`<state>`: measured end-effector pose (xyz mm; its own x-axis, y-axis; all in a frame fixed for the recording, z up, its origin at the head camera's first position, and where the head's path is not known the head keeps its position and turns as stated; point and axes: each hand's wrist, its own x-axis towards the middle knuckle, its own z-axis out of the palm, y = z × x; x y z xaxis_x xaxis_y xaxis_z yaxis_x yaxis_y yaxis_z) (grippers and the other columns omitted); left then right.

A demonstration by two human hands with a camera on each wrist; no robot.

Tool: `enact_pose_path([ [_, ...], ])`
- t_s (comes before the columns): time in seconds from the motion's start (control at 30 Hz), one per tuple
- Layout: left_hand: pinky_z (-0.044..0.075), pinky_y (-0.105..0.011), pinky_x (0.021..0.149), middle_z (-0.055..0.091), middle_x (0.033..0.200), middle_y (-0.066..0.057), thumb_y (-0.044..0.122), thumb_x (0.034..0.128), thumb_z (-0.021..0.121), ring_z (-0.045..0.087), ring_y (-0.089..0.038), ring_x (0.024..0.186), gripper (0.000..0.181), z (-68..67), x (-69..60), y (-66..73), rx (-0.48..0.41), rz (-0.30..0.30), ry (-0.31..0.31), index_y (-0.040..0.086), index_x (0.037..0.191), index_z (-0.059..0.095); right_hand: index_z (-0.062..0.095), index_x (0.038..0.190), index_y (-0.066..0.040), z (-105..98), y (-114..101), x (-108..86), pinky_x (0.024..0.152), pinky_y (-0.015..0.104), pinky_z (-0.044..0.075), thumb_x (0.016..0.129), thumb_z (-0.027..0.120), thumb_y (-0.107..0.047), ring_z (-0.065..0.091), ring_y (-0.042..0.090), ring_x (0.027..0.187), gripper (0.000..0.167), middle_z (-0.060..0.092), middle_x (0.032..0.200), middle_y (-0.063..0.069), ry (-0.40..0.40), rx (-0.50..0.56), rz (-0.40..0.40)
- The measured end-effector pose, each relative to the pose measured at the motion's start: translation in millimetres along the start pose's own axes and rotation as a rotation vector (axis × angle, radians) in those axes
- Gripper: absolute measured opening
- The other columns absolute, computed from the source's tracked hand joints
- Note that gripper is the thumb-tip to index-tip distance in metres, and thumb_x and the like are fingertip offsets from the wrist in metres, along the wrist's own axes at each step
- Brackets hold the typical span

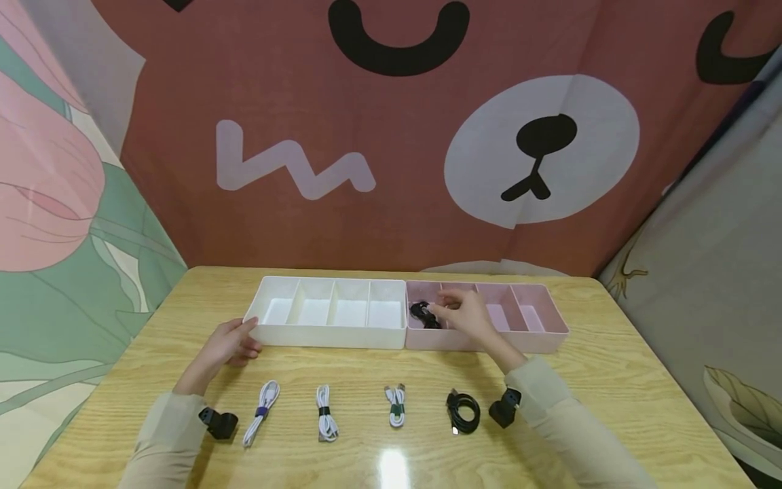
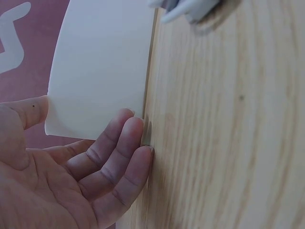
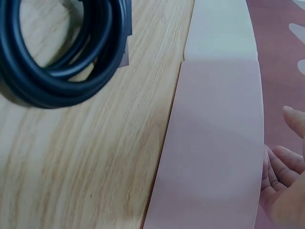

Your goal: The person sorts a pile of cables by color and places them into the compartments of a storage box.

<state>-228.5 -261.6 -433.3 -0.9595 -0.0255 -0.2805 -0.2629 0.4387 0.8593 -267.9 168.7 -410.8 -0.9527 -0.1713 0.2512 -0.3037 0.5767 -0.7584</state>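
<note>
A white divided storage box (image 1: pixel 330 337) stands end to end with a pink divided storage box (image 1: pixel 489 341). At the white box's left end, my left hand (image 1: pixel 227 343) grips the corner; the left wrist view shows the thumb on the top edge and curled fingers (image 2: pixel 116 169) against the lower side. A coiled black cable (image 1: pixel 424 314) lies in the pink box's leftmost compartment. Over that box hovers my right hand (image 1: pixel 467 314), fingertips close to the cable. In the right wrist view its thumb and fingers (image 3: pixel 281 167) are apart, partly behind the pink wall, with nothing visible between them.
In front of the boxes lie a white cable with a purple tie (image 1: pixel 261 412), one with a black tie (image 1: pixel 326 413), one with a green tie (image 1: pixel 397 405), and a coiled black cable (image 1: pixel 464 412). A patterned curtain (image 1: pixel 403 231) hangs behind the wooden table (image 1: pixel 360 462).
</note>
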Motion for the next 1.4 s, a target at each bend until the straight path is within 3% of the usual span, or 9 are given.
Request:
enact_pose_path([
  [0.27,0.049,-0.033,0.059,0.063,0.075,-0.006,0.042,0.0973,0.033,0.06,-0.015,0.065,0.061,-0.3,0.7,-0.2,0.005,-0.003,-0.001,-0.012,0.126,0.032,0.063,0.107,0.008,-2.3,1.0,-5.4,0.062,0.032,0.051,0.078,0.073,-0.019,0.064,0.023,0.072,0.04,0.067,0.086,0.015,0.039,0.02,-0.072],
  [0.83,0.049,-0.034,0.058,0.063,0.074,-0.005,0.043,0.0973,0.033,0.06,-0.015,0.065,0.062,-0.6,0.4,-0.3,-0.009,-0.001,-0.008,-0.012,0.126,0.031,0.065,0.106,0.002,-10.7,-7.2,-14.9,0.063,0.029,0.05,0.077,0.074,-0.019,0.062,0.021,0.074,0.037,0.067,0.088,0.014,0.041,0.081,-0.041],
  [1.4,0.049,-0.033,0.059,0.063,0.076,-0.006,0.043,0.0969,0.034,0.06,-0.014,0.066,0.062,0.0,2.0,-2.6,-0.012,0.005,-0.004,-0.012,0.126,0.032,0.064,0.107,0.003,-22.3,-9.9,-22.6,0.064,0.026,0.049,0.077,0.073,-0.02,0.062,0.02,0.074,0.039,0.067,0.088,0.012,0.066,0.105,-0.08],
])
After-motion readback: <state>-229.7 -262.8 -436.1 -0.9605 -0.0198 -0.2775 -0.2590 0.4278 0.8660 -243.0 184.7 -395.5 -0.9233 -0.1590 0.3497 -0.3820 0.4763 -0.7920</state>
